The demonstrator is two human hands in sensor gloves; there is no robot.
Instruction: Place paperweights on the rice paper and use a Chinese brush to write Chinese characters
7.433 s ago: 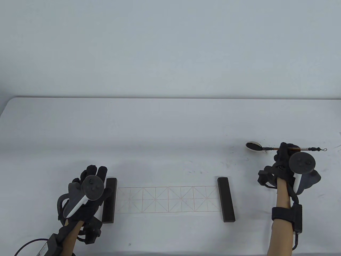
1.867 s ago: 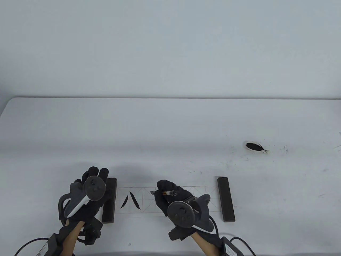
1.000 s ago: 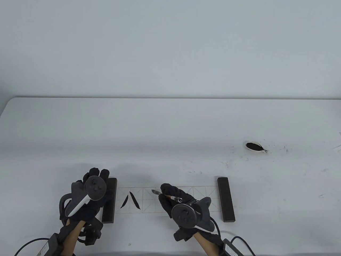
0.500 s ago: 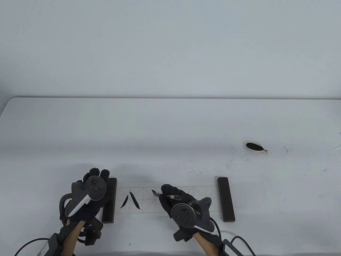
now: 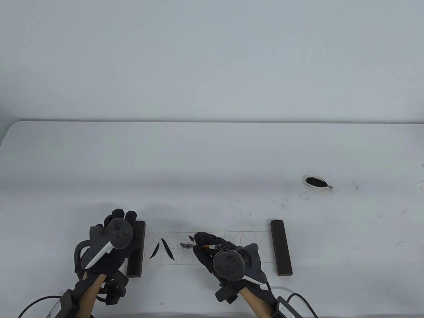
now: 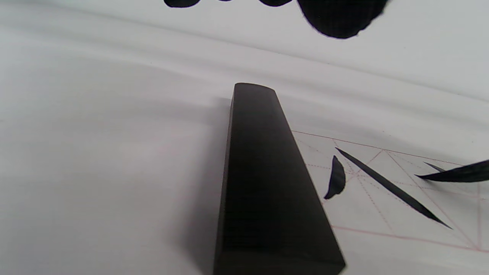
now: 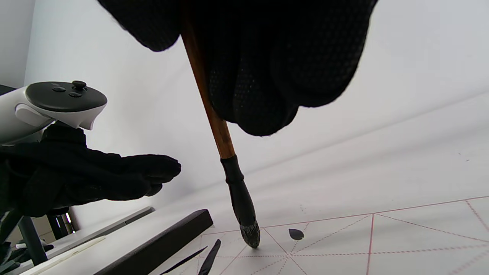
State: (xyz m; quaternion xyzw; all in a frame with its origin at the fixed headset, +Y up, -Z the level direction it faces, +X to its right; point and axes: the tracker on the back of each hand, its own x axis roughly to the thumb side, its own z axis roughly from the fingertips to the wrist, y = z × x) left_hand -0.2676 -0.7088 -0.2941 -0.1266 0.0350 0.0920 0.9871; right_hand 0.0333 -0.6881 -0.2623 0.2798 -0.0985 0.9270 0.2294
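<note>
Brush on the second square of the rice paper.

The brush (image 5: 198,246) tip touched the rice paper (image 5: 258,245), pinched in the right hand (image 5: 212,251); paperweights (image 5: 281,247) lay on both ends, the left hand (image 5: 112,245) resting flat-fingered beside one on the worktop (image 5: 212,165).

A white table (image 5: 212,155) with scattered ink specks stands before a pale wall (image 5: 212,59).

Two paperweights (image 5: 136,248) (image 5: 281,247), one brush (image 5: 200,246), two hands (image 5: 109,245) (image 5: 215,251)
</note>
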